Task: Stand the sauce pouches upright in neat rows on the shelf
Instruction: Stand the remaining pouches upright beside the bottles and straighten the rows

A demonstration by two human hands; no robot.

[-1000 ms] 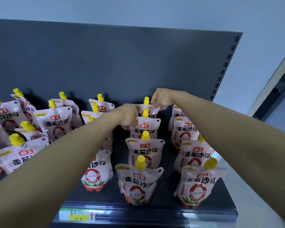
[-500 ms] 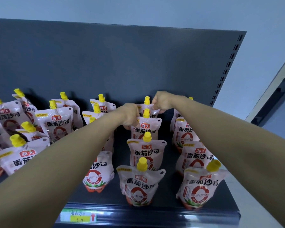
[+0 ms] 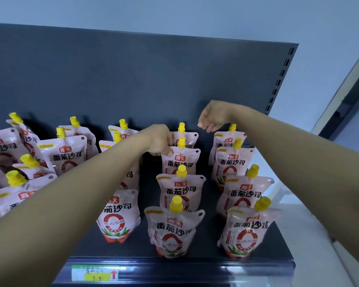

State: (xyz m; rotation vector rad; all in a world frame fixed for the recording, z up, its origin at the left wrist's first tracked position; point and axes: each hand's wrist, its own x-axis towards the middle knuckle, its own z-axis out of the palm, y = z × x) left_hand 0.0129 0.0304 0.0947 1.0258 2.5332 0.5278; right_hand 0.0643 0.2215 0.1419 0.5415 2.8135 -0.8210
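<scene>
Bare shelf [image 3: 210, 210] lanes separate upright pouch rows [image 3: 179, 190].

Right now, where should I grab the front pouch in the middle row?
Grab the pink plastic sauce pouch by the neck under its yellow cap, coming down from above. It stands upright, the cap sticks up free at the top, and the soft body would likely squash.

dark shelf [image 3: 207, 252] | sauce pouches [image 3: 179, 190] standing in rows, yellow caps

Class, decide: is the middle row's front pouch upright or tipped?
Upright: the front pouch stands on its base at the edge of the shelf, yellow cap on top.
</scene>
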